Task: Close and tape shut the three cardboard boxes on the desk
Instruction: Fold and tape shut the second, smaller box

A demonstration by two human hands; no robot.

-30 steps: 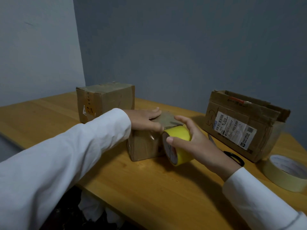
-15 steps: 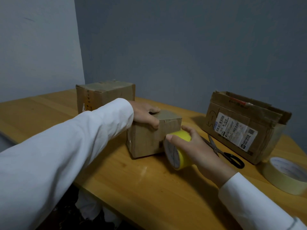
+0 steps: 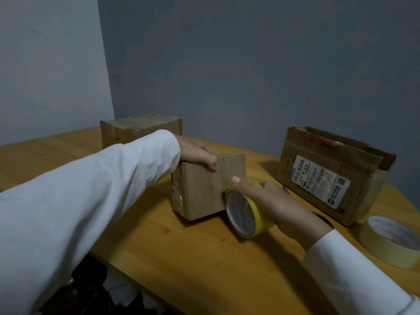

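Observation:
A small closed cardboard box (image 3: 200, 194) stands in the middle of the wooden desk (image 3: 204, 258). My left hand (image 3: 197, 153) lies on its top, fingers curled over the near upper edge. My right hand (image 3: 272, 205) grips a yellow tape roll (image 3: 247, 214) pressed low against the box's near right side, with clear tape running from the roll up that face. A second closed box (image 3: 141, 130) sits behind my left arm at the back left. A larger box (image 3: 329, 176) with a shipping label stands at the right, its top flaps partly raised.
A wide roll of pale masking tape (image 3: 391, 239) lies flat at the right edge of the desk. Black scissor handles (image 3: 322, 219) peek out behind my right wrist. The desk's front edge runs diagonally below my arms; walls close the back.
The yellow roll has travelled down from the box's top edge to low on its near face, laying tape. My left hand shifted from flat on top to gripping the near top edge.

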